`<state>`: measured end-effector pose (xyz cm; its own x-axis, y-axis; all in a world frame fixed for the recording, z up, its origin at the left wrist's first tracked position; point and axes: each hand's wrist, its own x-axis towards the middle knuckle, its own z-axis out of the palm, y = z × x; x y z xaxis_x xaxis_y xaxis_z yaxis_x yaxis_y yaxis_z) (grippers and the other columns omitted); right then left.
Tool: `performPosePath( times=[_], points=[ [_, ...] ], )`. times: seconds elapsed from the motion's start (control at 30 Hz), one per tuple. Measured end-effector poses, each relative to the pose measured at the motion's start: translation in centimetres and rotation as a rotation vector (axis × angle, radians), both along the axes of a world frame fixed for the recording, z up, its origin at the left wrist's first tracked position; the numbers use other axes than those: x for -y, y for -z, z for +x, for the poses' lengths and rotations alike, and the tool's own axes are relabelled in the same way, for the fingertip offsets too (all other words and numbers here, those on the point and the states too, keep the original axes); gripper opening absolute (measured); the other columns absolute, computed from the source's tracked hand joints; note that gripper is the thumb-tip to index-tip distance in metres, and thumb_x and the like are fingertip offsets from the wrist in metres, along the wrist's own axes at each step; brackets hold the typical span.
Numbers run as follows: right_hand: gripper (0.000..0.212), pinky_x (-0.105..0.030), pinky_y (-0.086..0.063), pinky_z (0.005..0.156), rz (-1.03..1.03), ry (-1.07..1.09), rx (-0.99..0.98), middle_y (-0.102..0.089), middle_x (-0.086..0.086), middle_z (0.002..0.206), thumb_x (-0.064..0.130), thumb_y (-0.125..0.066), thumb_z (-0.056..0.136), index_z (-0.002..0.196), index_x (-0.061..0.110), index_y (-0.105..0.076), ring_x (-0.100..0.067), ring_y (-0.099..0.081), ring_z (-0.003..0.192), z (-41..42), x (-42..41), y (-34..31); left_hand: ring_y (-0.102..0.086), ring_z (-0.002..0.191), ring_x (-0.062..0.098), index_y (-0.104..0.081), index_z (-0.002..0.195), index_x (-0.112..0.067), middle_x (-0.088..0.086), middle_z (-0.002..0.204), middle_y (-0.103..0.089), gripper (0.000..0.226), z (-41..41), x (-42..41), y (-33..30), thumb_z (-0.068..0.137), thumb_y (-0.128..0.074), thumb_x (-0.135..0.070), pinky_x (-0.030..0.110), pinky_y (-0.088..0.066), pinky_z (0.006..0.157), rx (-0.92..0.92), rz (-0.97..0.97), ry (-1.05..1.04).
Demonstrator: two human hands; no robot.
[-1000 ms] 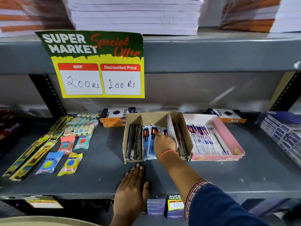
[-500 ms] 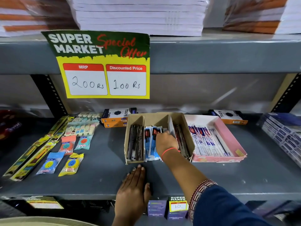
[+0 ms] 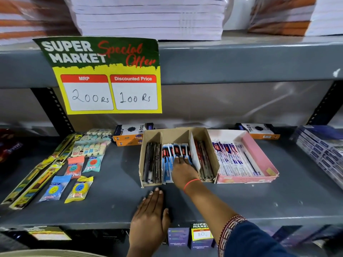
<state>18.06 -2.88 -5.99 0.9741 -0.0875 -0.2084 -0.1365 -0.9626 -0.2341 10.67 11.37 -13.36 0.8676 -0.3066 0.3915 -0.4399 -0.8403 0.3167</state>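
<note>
A brown cardboard box (image 3: 142,160) with three compartments stands on the grey shelf (image 3: 115,193). Its middle compartment holds blue-and-red pen packets (image 3: 168,154). My right hand (image 3: 183,171) reaches into that compartment and lies on the packets, fingertips touching their upper ends. Dark pen packets (image 3: 152,162) fill the left compartment, and red-dark ones (image 3: 204,160) fill the right. My left hand (image 3: 150,214) rests flat on the shelf just in front of the box, fingers straight and holding nothing.
A pink box (image 3: 257,154) of white-blue packets touches the cardboard box on the right. Sharpener packs (image 3: 79,190), erasers and rulers (image 3: 35,182) lie at left. Orange boxes (image 3: 130,136) sit behind, a dark-blue stack (image 3: 321,147) at far right. An offer sign (image 3: 109,76) hangs above.
My right hand has shifted slightly across the blue packets in the middle compartment. My left hand stays flat on the shelf.
</note>
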Motion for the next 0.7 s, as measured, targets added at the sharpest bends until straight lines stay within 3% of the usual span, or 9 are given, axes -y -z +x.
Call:
performPosePath(
  times=[0.13,0.23,0.3,0.37,0.5,0.6,0.7],
  points=[
    [0.056,-0.042,-0.021,0.12,0.0,-0.013,-0.035,-0.016,-0.027,0.155,0.005,-0.029,0.096,0.147,-0.011,-0.012,-0.036,-0.011,0.147,-0.6,-0.2,-0.5,-0.061,0.104,0.027,-0.064,0.113,-0.002,0.015,0.115,-0.064,0.068,0.0,-0.1,-0.2,0.096,-0.014,-0.044,0.024,-0.02,0.103,-0.045,0.014,-0.006],
    [0.059,-0.037,-0.019,0.12,0.071,-0.014,0.076,-0.011,-0.022,0.159,0.001,-0.031,0.094,0.149,-0.007,-0.01,-0.033,-0.009,0.149,-1.3,0.0,-1.8,-0.062,0.102,0.028,-0.065,0.11,-0.001,0.016,0.113,-0.065,0.071,-0.1,0.2,-0.5,0.096,-0.012,-0.045,0.023,-0.019,0.104,-0.046,0.027,-0.012],
    [0.06,-0.038,-0.032,0.113,0.142,-0.018,0.209,-0.023,-0.02,0.156,-0.002,-0.035,0.091,0.149,0.0,-0.019,-0.033,-0.027,0.144,-2.1,0.1,-3.6,-0.063,0.1,0.031,-0.066,0.108,0.001,0.017,0.111,-0.066,0.071,-0.2,0.2,-0.5,0.096,-0.013,-0.045,0.023,-0.018,0.104,-0.046,0.045,-0.02],
    [0.055,-0.039,-0.046,0.097,0.236,0.031,0.365,-0.049,-0.019,0.14,-0.003,-0.037,0.088,0.141,0.008,-0.04,-0.035,-0.054,0.124,-3.3,1.3,-5.4,-0.063,0.099,0.032,-0.066,0.107,0.002,0.018,0.111,-0.065,0.07,-0.2,0.4,-0.6,0.097,-0.014,-0.044,0.023,-0.017,0.105,-0.043,0.06,-0.009],
    [0.043,-0.038,-0.049,0.089,0.369,0.273,0.648,-0.06,-0.017,0.122,-0.004,-0.04,0.085,0.121,0.009,-0.06,-0.036,-0.061,0.107,-4.4,6.5,-6.7,-0.063,0.1,0.03,-0.066,0.108,0.001,0.015,0.112,-0.066,0.073,-0.8,2.5,-1.0,0.097,-0.012,-0.047,0.02,-0.013,0.106,-0.087,0.109,0.073],
    [0.035,-0.04,-0.051,0.082,0.216,0.482,0.456,-0.061,-0.022,0.117,-0.004,-0.04,0.087,0.116,0.0,-0.057,-0.037,-0.062,0.105,-4.5,11.8,-5.7,-0.064,0.099,0.026,-0.067,0.107,-0.002,0.013,0.111,-0.066,0.076,-1.3,5.3,-1.2,0.095,-0.01,-0.051,0.02,-0.014,0.104,-0.149,0.14,0.136],
    [0.033,-0.04,-0.052,0.088,0.093,0.556,0.204,-0.063,-0.021,0.12,0.004,-0.042,0.089,0.117,-0.001,-0.058,-0.035,-0.061,0.111,-5.4,15.8,-4.0,-0.065,0.098,0.025,-0.069,0.103,-0.003,0.011,0.108,-0.068,0.075,-2.0,8.3,-1.8,0.095,-0.013,-0.051,0.024,-0.028,0.099,-0.143,0.121,0.167]
  ],
)
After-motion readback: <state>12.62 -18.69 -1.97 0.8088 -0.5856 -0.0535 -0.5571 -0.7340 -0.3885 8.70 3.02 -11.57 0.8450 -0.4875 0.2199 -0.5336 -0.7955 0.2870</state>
